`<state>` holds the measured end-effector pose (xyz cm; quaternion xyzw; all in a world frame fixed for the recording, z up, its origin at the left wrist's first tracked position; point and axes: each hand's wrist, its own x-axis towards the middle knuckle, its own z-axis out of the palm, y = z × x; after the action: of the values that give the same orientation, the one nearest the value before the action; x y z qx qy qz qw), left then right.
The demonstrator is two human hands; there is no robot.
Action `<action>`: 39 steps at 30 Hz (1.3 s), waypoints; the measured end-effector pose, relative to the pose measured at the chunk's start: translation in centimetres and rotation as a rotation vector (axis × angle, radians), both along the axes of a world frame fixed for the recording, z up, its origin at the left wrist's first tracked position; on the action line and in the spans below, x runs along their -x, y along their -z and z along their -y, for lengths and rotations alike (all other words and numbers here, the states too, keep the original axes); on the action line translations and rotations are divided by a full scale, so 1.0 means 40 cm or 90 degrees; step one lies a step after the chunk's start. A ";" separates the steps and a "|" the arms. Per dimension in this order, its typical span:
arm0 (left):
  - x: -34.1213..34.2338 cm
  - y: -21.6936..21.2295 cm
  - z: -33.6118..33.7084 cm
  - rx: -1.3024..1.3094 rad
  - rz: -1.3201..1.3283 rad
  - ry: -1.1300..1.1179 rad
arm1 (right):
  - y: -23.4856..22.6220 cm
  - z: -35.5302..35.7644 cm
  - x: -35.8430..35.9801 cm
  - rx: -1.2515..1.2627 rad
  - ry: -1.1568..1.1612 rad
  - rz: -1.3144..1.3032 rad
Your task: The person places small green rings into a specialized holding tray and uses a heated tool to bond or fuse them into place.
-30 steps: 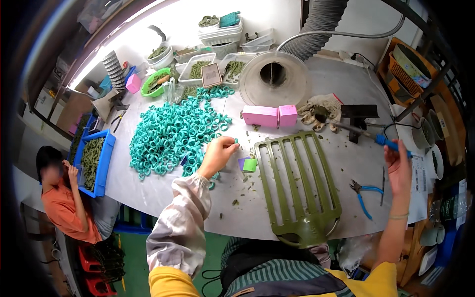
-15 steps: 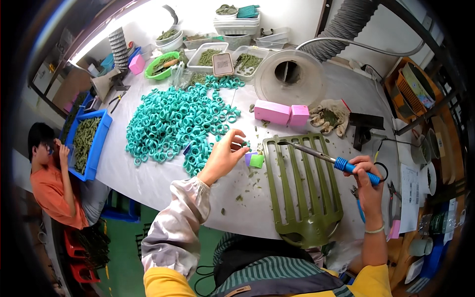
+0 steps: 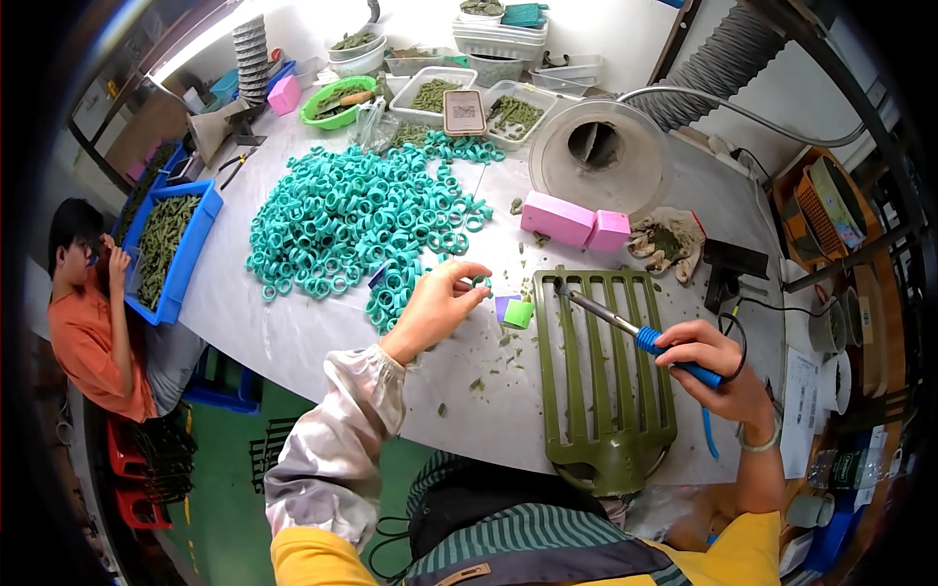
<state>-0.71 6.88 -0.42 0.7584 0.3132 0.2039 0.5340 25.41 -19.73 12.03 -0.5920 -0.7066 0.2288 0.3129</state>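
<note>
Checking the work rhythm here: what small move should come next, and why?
Probably bring the iron's tip over to the teal ring. The left hand pinches the ring above the table, while the right hand grips the soldering iron, its tip apart from the ring.

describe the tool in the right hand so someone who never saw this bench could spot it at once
Start at the slotted olive-green tray near the white table's front edge. Above it the right hand grips a pen-like iron: blue handle, thin metal shaft, the only long corded tool here.

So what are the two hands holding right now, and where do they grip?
The right hand grips a soldering iron by its blue handle. The left hand pinches a small teal ring at the fingertips.
</note>
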 end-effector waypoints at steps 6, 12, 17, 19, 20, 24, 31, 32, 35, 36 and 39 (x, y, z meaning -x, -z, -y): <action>-0.043 0.004 0.013 -0.016 -0.020 0.025 | 0.007 0.048 0.012 -0.014 0.086 -0.081; -0.117 0.021 0.014 -0.104 0.000 0.045 | 0.095 0.108 0.036 -0.133 0.354 -0.482; -0.164 0.033 0.022 -0.230 0.033 0.032 | 0.153 0.091 0.061 -0.155 0.572 -0.547; -0.180 0.020 0.027 -0.244 0.033 0.041 | 0.170 0.081 0.066 -0.179 0.627 -0.547; -0.184 0.018 0.026 -0.255 0.022 0.050 | 0.176 0.072 0.069 -0.196 0.635 -0.555; -0.185 0.009 0.025 -0.315 0.005 0.078 | 0.206 0.051 0.069 -0.175 0.642 -0.584; -0.200 0.017 0.028 -0.383 0.000 0.114 | 0.239 0.019 0.071 -0.175 0.640 -0.636; -0.203 0.019 0.028 -0.396 0.007 0.119 | 0.240 0.014 0.072 -0.177 0.642 -0.637; -0.206 0.017 0.025 -0.402 -0.009 0.118 | 0.240 -0.003 0.078 -0.181 0.638 -0.663; -0.206 0.017 0.024 -0.403 -0.010 0.118 | 0.237 -0.006 0.081 -0.186 0.632 -0.659; -0.205 0.019 0.021 -0.410 -0.013 0.122 | 0.219 0.014 0.075 -0.186 0.631 -0.631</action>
<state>7.50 6.06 -1.19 0.9162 0.1655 0.2334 0.2807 22.41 -20.29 3.26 -0.6216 -0.1526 0.2050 0.7405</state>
